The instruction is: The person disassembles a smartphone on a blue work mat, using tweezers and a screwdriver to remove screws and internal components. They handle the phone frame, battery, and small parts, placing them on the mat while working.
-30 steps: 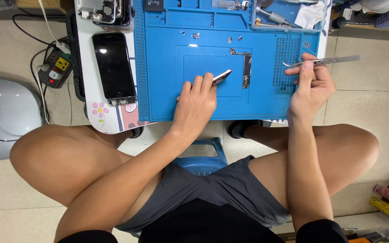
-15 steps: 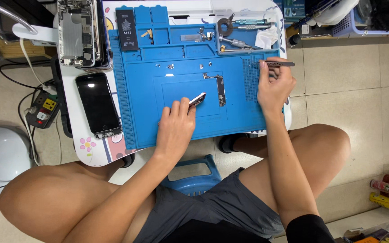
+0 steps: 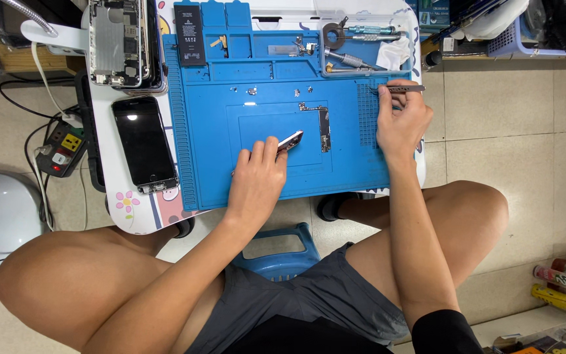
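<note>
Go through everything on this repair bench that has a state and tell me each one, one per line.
Left hand: resting on the blue mat, grip on a small metal part.
Right hand: grip on tweezers.
Black phone: face up, screen dark.
Opened phone: insides exposed.
Logic board: lying loose on the mat.
Battery: out, lying flat.

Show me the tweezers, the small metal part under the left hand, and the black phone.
tweezers (image 3: pixel 402 88), head view, middle of the shaft
small metal part (image 3: pixel 291 140), head view, its exposed end
black phone (image 3: pixel 144 142), head view, screen centre
</note>
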